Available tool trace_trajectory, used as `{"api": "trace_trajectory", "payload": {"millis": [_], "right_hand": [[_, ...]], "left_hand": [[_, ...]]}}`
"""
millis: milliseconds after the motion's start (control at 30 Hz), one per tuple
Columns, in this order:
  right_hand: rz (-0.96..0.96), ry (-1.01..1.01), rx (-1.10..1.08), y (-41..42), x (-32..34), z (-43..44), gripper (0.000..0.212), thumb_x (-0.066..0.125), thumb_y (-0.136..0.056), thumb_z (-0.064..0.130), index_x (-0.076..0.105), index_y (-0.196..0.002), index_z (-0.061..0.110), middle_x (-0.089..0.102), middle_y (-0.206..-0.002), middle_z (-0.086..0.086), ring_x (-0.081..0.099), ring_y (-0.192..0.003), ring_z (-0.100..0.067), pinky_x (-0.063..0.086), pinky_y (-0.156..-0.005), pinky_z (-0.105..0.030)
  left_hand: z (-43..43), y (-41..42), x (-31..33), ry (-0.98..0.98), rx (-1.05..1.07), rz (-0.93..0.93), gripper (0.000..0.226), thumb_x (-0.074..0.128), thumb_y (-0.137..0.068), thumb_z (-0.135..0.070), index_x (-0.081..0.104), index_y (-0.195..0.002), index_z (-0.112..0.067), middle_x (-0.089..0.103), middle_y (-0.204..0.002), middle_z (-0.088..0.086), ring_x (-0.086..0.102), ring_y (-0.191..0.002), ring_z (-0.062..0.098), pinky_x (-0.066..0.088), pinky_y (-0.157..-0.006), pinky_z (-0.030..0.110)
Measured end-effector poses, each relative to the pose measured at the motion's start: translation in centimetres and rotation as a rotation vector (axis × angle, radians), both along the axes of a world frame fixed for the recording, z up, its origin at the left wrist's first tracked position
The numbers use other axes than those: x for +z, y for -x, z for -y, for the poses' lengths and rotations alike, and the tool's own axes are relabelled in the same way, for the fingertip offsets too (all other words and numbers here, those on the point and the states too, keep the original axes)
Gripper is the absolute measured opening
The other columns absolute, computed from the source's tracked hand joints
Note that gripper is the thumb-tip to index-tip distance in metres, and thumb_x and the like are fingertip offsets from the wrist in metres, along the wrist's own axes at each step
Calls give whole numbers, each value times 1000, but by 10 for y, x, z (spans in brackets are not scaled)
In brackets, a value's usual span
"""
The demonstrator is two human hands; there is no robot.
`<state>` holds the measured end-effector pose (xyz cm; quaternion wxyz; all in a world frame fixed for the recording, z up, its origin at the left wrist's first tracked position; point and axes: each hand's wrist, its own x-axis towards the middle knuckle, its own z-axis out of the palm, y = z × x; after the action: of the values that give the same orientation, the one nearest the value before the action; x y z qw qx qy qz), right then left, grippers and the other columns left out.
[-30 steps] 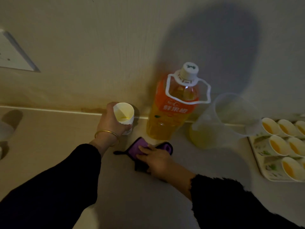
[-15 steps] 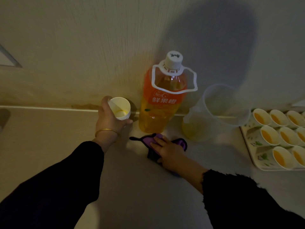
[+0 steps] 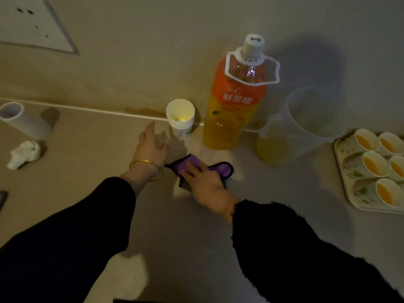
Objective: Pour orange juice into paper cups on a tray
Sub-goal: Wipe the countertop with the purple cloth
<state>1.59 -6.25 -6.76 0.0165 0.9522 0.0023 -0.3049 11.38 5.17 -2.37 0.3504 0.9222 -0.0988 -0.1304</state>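
Table [image 3: 87, 193] surface is filling most of the frame. A capped juice bottle [image 3: 236, 101] is standing at upper centre by the wall [image 3: 153, 51], with a clear jug [image 3: 306, 127] holding a little juice just to its right. A tray [image 3: 347, 193] at the right edge is carrying filled paper cups [image 3: 375, 164]. The right hand [image 3: 205, 182] is pressing flat fingers on a purple cloth [image 3: 222, 169]; the left hand [image 3: 153, 145] is hovering released, just left of a cup stack [image 3: 181, 119].

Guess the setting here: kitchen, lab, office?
Likely a home kitchen or pantry counter, though only a corner shows: a countertop meets a wall with a socket plate, and an orange juice bottle, clear plastic jug and tray of filled paper cups stand on it.
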Motion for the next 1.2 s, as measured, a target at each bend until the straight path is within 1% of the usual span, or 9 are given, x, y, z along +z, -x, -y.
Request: {"api": "trace_trajectory", "payload": {"millis": [133,233,367,467,567,733,1000,1100,1200], "right_hand": [[-10,-77,173,17,-12,-50,52,25,-104,24,7,-153,24,-5,-161,-2,0,-145,-37,32,-107,-46],[1,-224,254,45,-9,-62,51,20,-99,36,34,-147,26,17,-159,-3,18,-144,-33,32,-107,-47],[99,-14,506,89,-7,-50,47,62,-69,65,56,-115,60,53,-131,27,55,-121,-8,49,-71,-17],[117,-46,548,117,-13,-38,52,72,-53,69,60,-104,63,59,-120,31,62,-110,-5,44,-58,-16],[186,-50,691,117,-20,-24,40,44,-81,54,56,-119,56,55,-130,26,58,-116,-9,44,-59,-17],[95,-137,579,81,-23,-5,56,30,-100,45,13,-151,28,7,-160,3,7,-146,-25,28,-102,-48],[239,-193,94,21,-29,14,55,21,-101,45,8,-152,29,0,-160,7,-7,-147,-21,5,-114,-53],[329,-160,184,35,-38,-10,55,19,-100,45,10,-152,29,2,-161,4,-9,-147,-26,-2,-113,-59],[326,-232,385,69,-49,-37,57,27,-99,44,11,-152,30,3,-160,4,-10,-146,-28,-7,-111,-61]], "left_hand": [[-23,19,-12,-66,20,-123,56,49,-95,-23,28,-143,-5,38,-143,22,40,-130,34,34,-102,38],[-36,32,-15,-127,16,-198,51,46,-97,-23,31,-142,-5,43,-140,21,44,-126,36,36,-99,36],[-39,47,-15,-137,33,-266,45,41,-99,-22,33,-141,-8,44,-141,18,45,-126,34,36,-98,35],[-35,59,-14,-149,32,-289,42,38,-100,-22,35,-140,-9,48,-138,16,48,-123,33,37,-97,34],[-30,72,-14,-155,24,-293,40,36,-100,-23,39,-138,-11,50,-136,15,48,-122,32,37,-96,33],[-32,97,-19,-131,-6,-212,36,40,-99,-18,49,-132,-10,53,-134,14,49,-124,28,36,-95,28],[-55,131,-23,30,331,-40,27,40,-98,-17,65,-103,-9,67,-92,11,62,-89,24,42,-79,30],[-54,140,-28,171,397,-63,26,39,-99,-15,63,-92,-11,61,-69,7,55,-53,4,43,-61,24],[-49,149,-37,191,401,-84,27,42,-99,-15,66,-91,-6,56,-61,3,52,-53,12,43,-63,30]]}}
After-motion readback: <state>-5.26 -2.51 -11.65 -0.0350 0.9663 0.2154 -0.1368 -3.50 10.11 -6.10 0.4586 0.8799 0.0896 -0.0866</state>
